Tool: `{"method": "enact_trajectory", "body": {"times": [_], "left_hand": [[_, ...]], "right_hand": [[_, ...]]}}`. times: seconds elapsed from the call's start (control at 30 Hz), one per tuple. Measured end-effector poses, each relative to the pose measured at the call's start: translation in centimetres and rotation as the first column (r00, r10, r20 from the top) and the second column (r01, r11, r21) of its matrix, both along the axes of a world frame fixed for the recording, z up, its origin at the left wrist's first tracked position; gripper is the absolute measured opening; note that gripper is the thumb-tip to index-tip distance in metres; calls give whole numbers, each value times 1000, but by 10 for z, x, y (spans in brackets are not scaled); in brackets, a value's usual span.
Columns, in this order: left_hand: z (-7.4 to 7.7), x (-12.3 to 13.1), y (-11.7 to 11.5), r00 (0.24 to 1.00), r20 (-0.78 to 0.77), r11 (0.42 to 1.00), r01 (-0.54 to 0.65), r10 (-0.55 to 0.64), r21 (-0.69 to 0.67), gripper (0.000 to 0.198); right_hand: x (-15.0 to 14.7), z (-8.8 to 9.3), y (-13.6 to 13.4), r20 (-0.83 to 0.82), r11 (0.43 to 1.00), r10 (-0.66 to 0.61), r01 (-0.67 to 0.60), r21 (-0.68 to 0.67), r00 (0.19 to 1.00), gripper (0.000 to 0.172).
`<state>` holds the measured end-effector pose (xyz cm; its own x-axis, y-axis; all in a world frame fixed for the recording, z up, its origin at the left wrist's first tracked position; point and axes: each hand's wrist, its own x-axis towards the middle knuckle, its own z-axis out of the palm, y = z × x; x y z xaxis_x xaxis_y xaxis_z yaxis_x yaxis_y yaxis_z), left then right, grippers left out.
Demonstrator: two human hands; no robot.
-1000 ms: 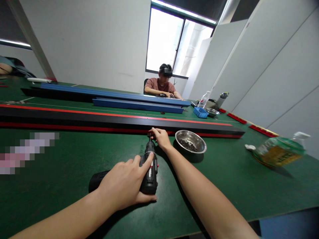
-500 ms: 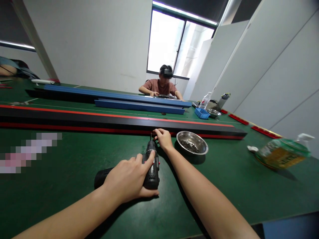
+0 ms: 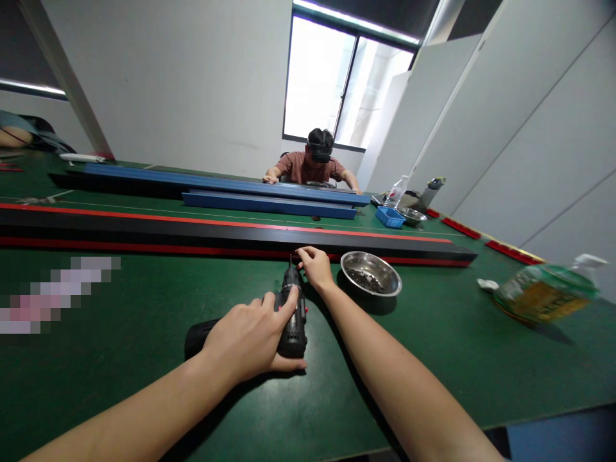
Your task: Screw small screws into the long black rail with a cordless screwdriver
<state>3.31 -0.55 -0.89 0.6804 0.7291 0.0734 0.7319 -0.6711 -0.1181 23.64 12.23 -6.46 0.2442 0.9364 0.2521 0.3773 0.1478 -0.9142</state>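
Observation:
My left hand (image 3: 248, 337) is wrapped round a black cordless drill (image 3: 292, 330) that lies on its side on the green table, its bit pointing at a long black bar with red edges (image 3: 231, 234). The bit's tip is close to the bar's lower red edge. Beside that tip, my right hand (image 3: 314, 266) is closed in a pinch against the bar; whatever sits between its fingertips is too small to make out. Just right of this hand stands a steel bowl (image 3: 391, 285) with many small dark pieces, like screws, in it.
Behind the bar lie blue channel profiles (image 3: 269, 204). A blue basket (image 3: 389, 218) and bottles stand at the back right. A large plastic bottle (image 3: 543, 295) lies at the right. Across the table a person (image 3: 312, 163) sits, head bent; another person's arm shows far left.
The drill and my left hand have edged slightly forward, the bit nearer the bar. My right hand stays almost in place. The person opposite has moved one hand outward and bent lower.

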Motion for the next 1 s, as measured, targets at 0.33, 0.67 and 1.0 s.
{"method": "enact_trajectory", "body": {"times": [0.33,0.67,1.0], "left_hand": [[2,-3,-3,1000,-22,1000,17,-17,4,106],[3,-6,-6,1000,12,998,2,-1,-66,104],[5,-6,-8,1000,20,998,6,-5,-62,104]], "right_hand": [[32,73,-46,366,954,-188,81,287,911,26],[138,90,-47,757,913,-5,313,-264,653,26],[148,75,-49,576,745,240,233,-625,781,18]]}}
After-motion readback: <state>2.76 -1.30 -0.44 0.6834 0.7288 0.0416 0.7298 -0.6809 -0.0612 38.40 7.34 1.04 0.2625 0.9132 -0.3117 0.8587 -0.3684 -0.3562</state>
